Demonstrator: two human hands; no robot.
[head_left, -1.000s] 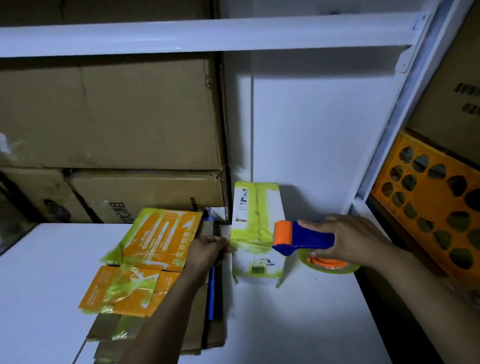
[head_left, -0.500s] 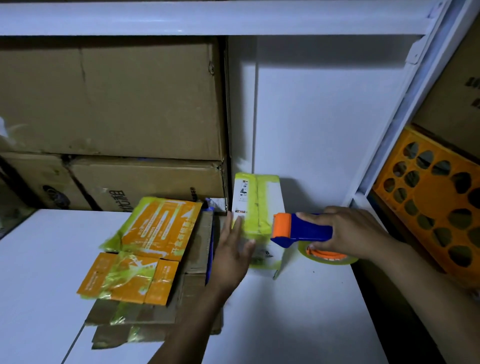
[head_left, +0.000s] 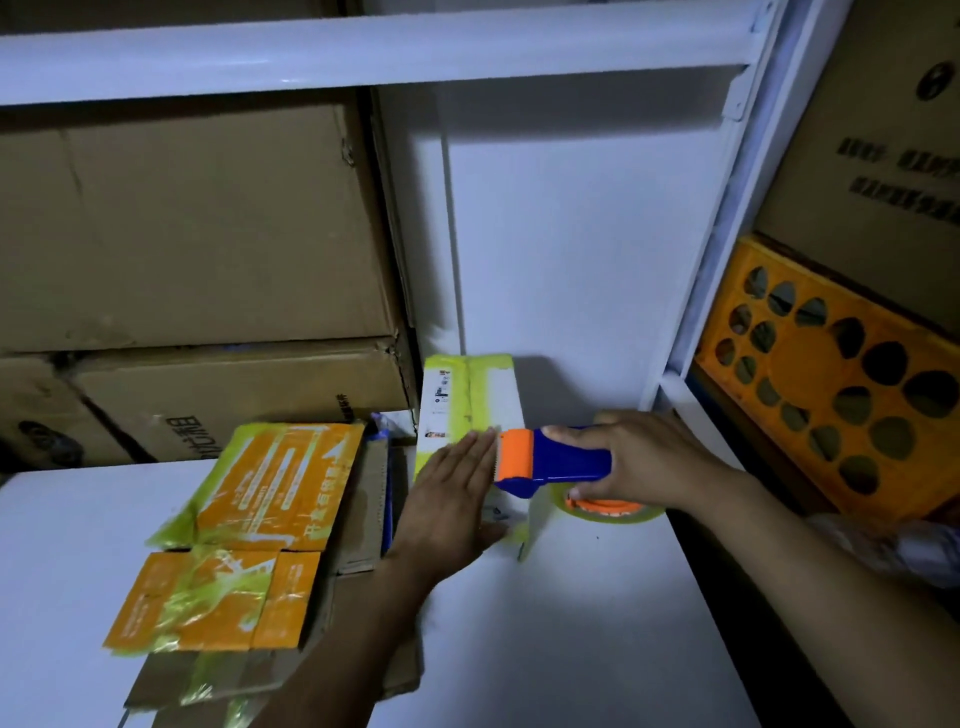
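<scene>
A small white box (head_left: 470, 400) striped with yellow-green tape lies on the white shelf (head_left: 571, 623) near the back wall. My left hand (head_left: 452, 499) lies flat on its near part, fingers straight. My right hand (head_left: 644, 462) grips the blue handle of a tape dispenser (head_left: 550, 460) with an orange head, whose front edge meets the box beside my left fingertips. The dispenser's tape roll (head_left: 613, 509) sits under my right hand, partly hidden.
Flattened orange cartons (head_left: 260, 519) wrapped in yellow-green tape lie on flat brown cardboard (head_left: 363, 530) at the left. Large brown cartons (head_left: 197, 234) are stacked behind them. An orange perforated crate (head_left: 831, 384) stands past the white shelf upright (head_left: 727, 208) at the right.
My left hand left the flattened cartons, moved right onto the white box and now lies flat on it. The dispenser's head has come up against the box.
</scene>
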